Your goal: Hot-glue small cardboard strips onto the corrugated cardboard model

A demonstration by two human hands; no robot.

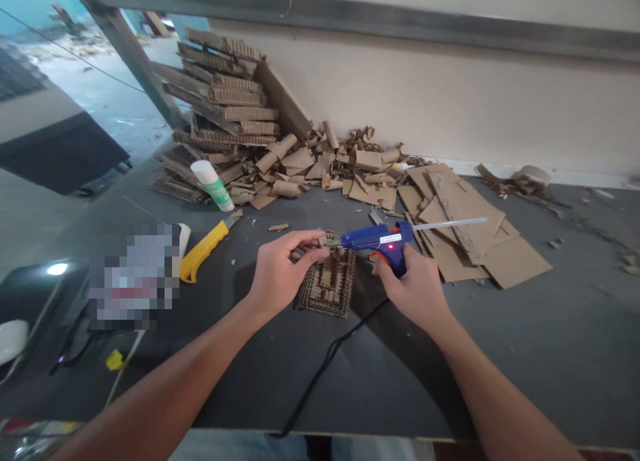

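Observation:
My right hand (417, 284) is wrapped round the handle of a blue glue gun (367, 240), whose small red light is lit. A clear glue stick (450, 224) pokes out of its back end. Between the thumb and fingers of my left hand (283, 268) is a small cardboard piece (327, 239), right at the gun's nozzle; whether the two touch I cannot tell. Beneath lies a rectangular panel of corrugated cardboard strips (327, 291), partly covered by my left hand and the gun. The gun's black cord (333, 348) runs down over the table's front edge.
A yellow utility knife (205, 251) and a white-and-green glue stick tube (213, 184) lie to the left. Stacked cardboard panels (235, 94), a heap of scraps (310, 161) and flat cardboard sheets (515, 254) line the back. A blurred-out object (135, 274) sits at the left.

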